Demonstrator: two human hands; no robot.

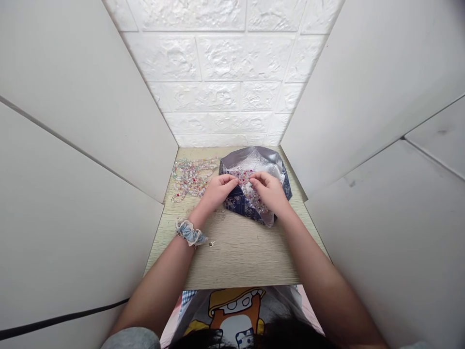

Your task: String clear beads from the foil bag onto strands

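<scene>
Head view: the left hand (pixel 217 191) and the right hand (pixel 266 190) sit close together, and their fingertips (pixel 234 180) curl in and nearly meet. Both hands look bent around something small, but I cannot tell if they really grip it. Under them, a long heap of pink and clear beads (pixel 249 186) lies on a shiny silver and dark blue cloth (pixel 254 160). The heap runs from the fingertips down and to the right, so it lies mostly under the right hand, which is nearer to it than the left. Off to the left, a pile of bead strings (pixel 192 178) sits on a wood-look board (pixel 247 257). A blue frilly hair tie (pixel 189 231) circles the left wrist, and white foam bricks (pixel 218 63) stand behind.
</scene>
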